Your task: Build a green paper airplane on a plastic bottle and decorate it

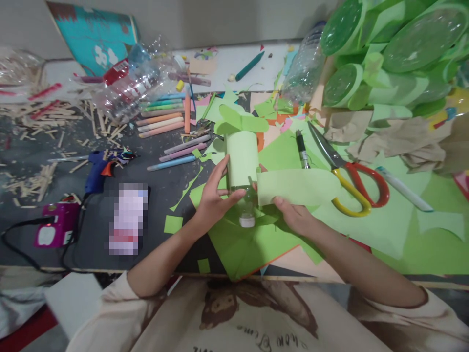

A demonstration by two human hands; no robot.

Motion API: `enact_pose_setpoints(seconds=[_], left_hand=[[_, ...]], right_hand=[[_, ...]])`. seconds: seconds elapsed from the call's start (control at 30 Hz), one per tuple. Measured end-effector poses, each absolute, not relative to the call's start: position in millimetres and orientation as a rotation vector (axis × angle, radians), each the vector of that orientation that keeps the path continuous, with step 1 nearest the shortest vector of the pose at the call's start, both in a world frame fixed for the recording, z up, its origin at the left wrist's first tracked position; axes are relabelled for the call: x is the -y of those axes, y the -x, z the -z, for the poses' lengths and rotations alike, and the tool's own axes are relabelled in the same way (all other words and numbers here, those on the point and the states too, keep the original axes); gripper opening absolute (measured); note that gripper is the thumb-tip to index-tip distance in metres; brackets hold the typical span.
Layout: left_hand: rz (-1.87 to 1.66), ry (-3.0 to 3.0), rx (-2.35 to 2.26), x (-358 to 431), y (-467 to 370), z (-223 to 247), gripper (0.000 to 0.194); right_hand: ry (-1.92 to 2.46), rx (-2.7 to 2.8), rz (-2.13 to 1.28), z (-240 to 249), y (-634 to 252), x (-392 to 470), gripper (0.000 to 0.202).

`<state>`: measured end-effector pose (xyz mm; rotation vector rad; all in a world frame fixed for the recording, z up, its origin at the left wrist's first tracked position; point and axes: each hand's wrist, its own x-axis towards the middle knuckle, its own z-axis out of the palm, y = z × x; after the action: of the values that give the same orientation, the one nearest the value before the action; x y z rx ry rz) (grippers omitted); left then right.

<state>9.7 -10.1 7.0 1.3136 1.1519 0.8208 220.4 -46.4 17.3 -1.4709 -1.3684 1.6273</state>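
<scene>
A small clear bottle lies with its white cap toward me, its body wrapped in pale green paper. Rounded green paper pieces stand at its far end. My left hand is closed around the bottle's left side, the thumb across its neck. My right hand pinches the lower edge of a long pale green strip with a rounded right end. The strip's left end is beside the bottle; some right fingers are hidden behind it.
Large scissors and a black pen lie right of the bottle. Markers, a blue glue gun, a phone and a purple box are left. Green-covered bottles stand back right.
</scene>
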Motion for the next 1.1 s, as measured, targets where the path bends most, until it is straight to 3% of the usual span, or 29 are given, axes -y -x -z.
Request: enact_pose_setpoints(seconds=[0.37, 0.73, 1.0, 1.1], left_hand=[[-0.769, -1.479, -1.163, 11, -8, -10, 0.084], [-0.758, -1.535, -1.180, 13, -6, -10, 0.079], [-0.748, -1.664, -1.262, 9, -3, -13, 0.084], [-0.835, -1.740, -1.343, 0, 0, -16, 0.076]], right_hand=[[1.654, 1.103, -1.630, -12, -222, 50, 0.075], [1.639, 1.225, -1.650, -10, -226, 51, 0.082], [1.450, 1.422, -1.602, -11, -223, 47, 0.070], [1.443, 1.440, -1.602, -11, -222, 47, 0.069]])
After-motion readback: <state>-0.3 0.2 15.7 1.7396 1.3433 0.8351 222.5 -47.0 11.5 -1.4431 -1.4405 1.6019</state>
